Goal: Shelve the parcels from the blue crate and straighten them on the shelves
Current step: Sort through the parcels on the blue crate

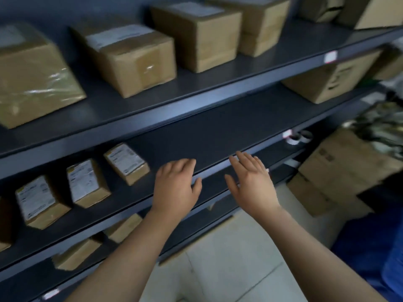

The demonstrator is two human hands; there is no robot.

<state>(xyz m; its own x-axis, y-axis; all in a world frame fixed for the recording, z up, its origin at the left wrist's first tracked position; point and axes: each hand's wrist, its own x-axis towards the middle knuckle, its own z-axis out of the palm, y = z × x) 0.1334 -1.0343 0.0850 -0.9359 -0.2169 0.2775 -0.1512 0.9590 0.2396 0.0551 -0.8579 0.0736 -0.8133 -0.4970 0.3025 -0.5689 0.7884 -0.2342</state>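
Parcels (87, 183): three small labelled ones sit in a row on the left part of the middle shelf (218, 127). Labels face up, presumably so they read from the aisle. Each sits skewed to the middle shelf's front edge, so straightening looks not yet done.

Larger boxes (128, 59) stand on the shelf above the middle shelf. One big carton (327, 81) sits at the middle shelf's far right.

Left hand (176, 188) and right hand (253, 182) are both empty, palms down, fingers loose and spread. They are over the middle shelf's front edge, by its bare stretch; contact cannot be told. Judged: sizing the gap for the next parcel.

Blue shape (370, 269) lies below and right of the middle shelf, probably the crate; blurred.
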